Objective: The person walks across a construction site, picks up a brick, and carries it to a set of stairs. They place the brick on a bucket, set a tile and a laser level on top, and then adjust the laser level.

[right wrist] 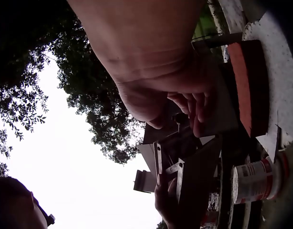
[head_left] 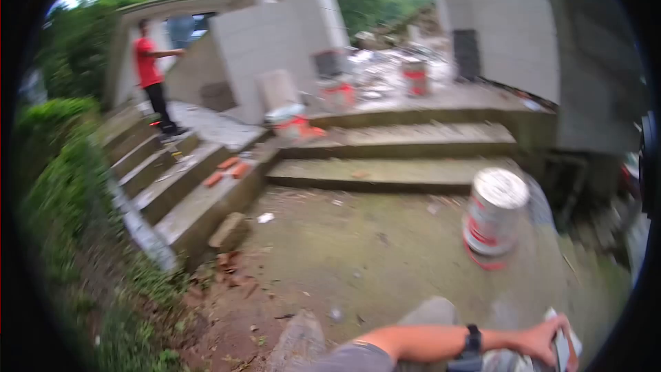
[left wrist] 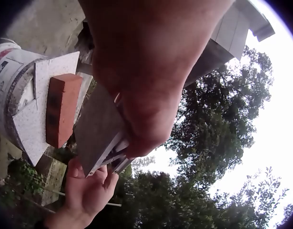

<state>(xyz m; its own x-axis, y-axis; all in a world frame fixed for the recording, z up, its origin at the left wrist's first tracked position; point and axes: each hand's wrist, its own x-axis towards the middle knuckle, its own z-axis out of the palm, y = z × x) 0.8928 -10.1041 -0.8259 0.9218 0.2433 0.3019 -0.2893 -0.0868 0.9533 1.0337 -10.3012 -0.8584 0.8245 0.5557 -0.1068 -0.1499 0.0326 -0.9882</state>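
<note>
My left hand [head_left: 551, 341] grips a grey flat-sided tool [left wrist: 99, 129] with metal bars at the lower right of the head view. In the left wrist view my right hand [left wrist: 89, 193] is palm up, its fingers loosely bent beside the tool's end. From the right wrist view, a dark knob [right wrist: 178, 119] on the tool shows between the right thumb and the loose fingers. A red brick [left wrist: 63, 109] lies beside the tool, on pale speckled boards [left wrist: 29, 119] over a white bucket [left wrist: 10, 81]. The head view does not show the right hand.
A white bucket with red bands [head_left: 490, 217] stands on the concrete ground [head_left: 372, 241]. Steps [head_left: 392, 172] rise beyond it, with loose orange bricks [head_left: 217, 178] to the left. A person in a red shirt [head_left: 146, 62] stands at the far left steps. Grass [head_left: 62, 179] borders the left side.
</note>
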